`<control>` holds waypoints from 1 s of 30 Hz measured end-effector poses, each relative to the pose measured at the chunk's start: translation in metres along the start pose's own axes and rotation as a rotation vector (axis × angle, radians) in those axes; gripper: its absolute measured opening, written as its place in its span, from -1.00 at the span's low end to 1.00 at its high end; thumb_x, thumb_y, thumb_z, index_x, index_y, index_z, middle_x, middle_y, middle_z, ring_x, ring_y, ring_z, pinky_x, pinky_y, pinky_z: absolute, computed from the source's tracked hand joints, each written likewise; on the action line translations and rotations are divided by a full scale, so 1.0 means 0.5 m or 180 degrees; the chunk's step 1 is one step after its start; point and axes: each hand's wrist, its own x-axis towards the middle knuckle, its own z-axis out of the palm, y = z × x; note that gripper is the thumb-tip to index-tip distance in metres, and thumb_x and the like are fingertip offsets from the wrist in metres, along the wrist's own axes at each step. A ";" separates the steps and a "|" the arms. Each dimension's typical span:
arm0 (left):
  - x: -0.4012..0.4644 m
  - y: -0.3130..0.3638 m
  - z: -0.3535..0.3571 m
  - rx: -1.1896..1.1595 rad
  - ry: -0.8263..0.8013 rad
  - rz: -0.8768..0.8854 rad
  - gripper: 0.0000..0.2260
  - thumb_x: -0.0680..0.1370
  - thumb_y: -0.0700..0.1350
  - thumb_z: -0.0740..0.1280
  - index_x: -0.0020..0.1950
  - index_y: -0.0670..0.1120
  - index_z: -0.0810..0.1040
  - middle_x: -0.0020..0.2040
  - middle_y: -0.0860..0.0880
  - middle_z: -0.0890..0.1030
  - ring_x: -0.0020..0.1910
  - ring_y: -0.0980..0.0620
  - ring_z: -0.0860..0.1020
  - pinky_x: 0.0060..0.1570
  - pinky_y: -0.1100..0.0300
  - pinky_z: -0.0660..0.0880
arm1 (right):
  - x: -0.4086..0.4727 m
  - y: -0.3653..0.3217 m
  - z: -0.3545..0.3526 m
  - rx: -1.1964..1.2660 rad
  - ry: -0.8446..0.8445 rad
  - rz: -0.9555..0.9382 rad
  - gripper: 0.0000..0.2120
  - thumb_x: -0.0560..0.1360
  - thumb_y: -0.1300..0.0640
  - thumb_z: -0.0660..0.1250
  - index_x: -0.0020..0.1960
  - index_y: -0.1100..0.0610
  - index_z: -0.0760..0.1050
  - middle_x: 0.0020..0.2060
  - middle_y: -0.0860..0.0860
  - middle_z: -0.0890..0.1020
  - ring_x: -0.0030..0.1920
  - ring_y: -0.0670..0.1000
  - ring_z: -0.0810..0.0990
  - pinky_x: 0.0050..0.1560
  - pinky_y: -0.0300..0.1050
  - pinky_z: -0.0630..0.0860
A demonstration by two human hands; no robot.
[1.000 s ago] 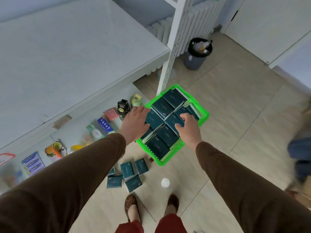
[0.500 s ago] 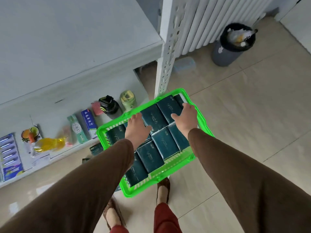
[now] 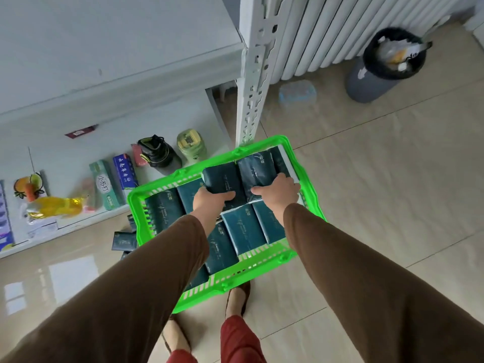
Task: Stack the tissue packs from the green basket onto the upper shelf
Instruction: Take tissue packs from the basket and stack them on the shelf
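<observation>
The left hand [image 3: 209, 203] grips one dark tissue pack [image 3: 222, 180], thumb on its near edge and the other fingers hidden under it. Just to its right, the right hand [image 3: 280, 193] grips a second pack [image 3: 255, 169] in the same way, thumb on top. The two packs are side by side and touching, raised a little above the others. Under both hands is the green basket [image 3: 306, 184] on the floor, with more packs [image 3: 243, 229] lying flat in it, close to the wrists. Left of the left hand, beyond the basket rim, a low shelf [image 3: 162, 121] carries a black bottle [image 3: 158, 154] and boxes. Far above the left hand is the upper shelf [image 3: 104, 35], and a white post [image 3: 251, 100] stands ahead of the right hand. Some packs [image 3: 123, 241] lie on the floor beside the left sleeve.
</observation>
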 end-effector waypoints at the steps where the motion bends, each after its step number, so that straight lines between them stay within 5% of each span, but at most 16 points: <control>1: -0.007 -0.001 -0.015 -0.0051 -0.0053 0.0095 -0.50 0.32 -0.03 0.61 0.18 -0.15 0.56 0.04 -0.11 0.67 -0.06 -0.09 0.62 0.03 0.05 0.58 | -0.008 0.003 -0.006 0.0262 -0.0055 -0.0007 -0.29 0.37 -0.16 0.53 0.35 0.19 0.40 0.31 0.18 0.45 0.33 0.24 0.38 0.31 0.09 0.39; 4: -0.048 0.002 -0.083 0.0394 0.0070 0.0438 -0.51 0.34 0.07 0.58 0.15 -0.10 0.55 0.07 -0.11 0.63 0.09 -0.18 0.58 0.13 -0.08 0.54 | -0.069 -0.002 -0.021 0.1514 -0.0069 -0.0204 -0.52 0.32 0.03 0.58 0.12 0.15 0.46 0.14 0.18 0.55 0.09 0.17 0.58 0.09 0.08 0.56; 8: -0.125 -0.001 -0.222 0.0408 0.0372 0.0906 -0.59 0.34 0.04 0.57 0.04 -0.04 0.47 -0.03 -0.06 0.61 -0.02 -0.15 0.58 -0.02 -0.04 0.55 | -0.198 -0.045 -0.048 0.1787 0.0022 -0.0896 -0.61 0.35 0.08 0.56 0.03 0.04 0.41 -0.09 -0.02 0.63 -0.16 -0.03 0.63 -0.28 -0.25 0.47; 13: -0.241 -0.042 -0.488 0.0441 0.0645 0.1532 -0.61 0.35 -0.05 0.57 0.02 0.02 0.42 -0.17 0.09 0.55 -0.22 0.09 0.53 -0.29 0.21 0.43 | -0.409 -0.157 -0.053 0.1541 0.0074 -0.1765 -0.56 0.39 0.15 0.51 0.19 -0.01 0.41 0.04 0.02 0.59 -0.04 -0.03 0.62 -0.09 -0.18 0.53; 16: -0.323 -0.108 -0.683 0.0582 0.0866 0.1842 -0.65 0.38 0.01 0.55 0.00 0.06 0.42 -0.18 0.13 0.52 -0.22 0.17 0.49 -0.35 0.22 0.33 | -0.565 -0.244 -0.019 0.1520 0.0121 -0.2144 -0.49 0.40 0.17 0.52 0.24 -0.06 0.40 0.00 0.02 0.62 -0.12 -0.01 0.61 -0.15 -0.21 0.52; 20: -0.430 -0.218 -0.959 0.0779 0.1060 0.2073 -0.66 0.41 0.03 0.52 0.08 0.04 0.46 -0.11 0.08 0.56 -0.15 0.09 0.53 -0.28 0.19 0.38 | -0.772 -0.374 0.062 0.1704 0.0083 -0.2458 -0.43 0.39 0.20 0.54 0.30 -0.01 0.36 -0.16 -0.11 0.53 -0.26 -0.18 0.53 -0.23 -0.45 0.43; 24: -0.505 -0.285 -1.219 0.1084 0.1451 0.2110 -0.62 0.39 -0.01 0.54 0.12 0.02 0.48 -0.03 0.01 0.58 -0.08 -0.04 0.54 -0.14 0.04 0.49 | -0.942 -0.535 0.150 0.1743 -0.0120 -0.2790 -0.46 0.41 0.19 0.53 0.27 0.02 0.34 -0.22 -0.13 0.47 -0.32 -0.30 0.47 -0.26 -0.49 0.39; 30: -0.511 -0.340 -1.527 0.1198 0.1905 0.2119 -0.60 0.39 -0.07 0.54 0.14 0.00 0.46 0.01 -0.01 0.57 0.01 -0.08 0.53 0.03 -0.11 0.52 | -1.106 -0.775 0.260 0.1696 -0.0461 -0.3176 -0.58 0.42 0.15 0.53 0.14 0.04 0.36 -0.07 -0.01 0.53 -0.10 -0.12 0.56 -0.20 -0.34 0.53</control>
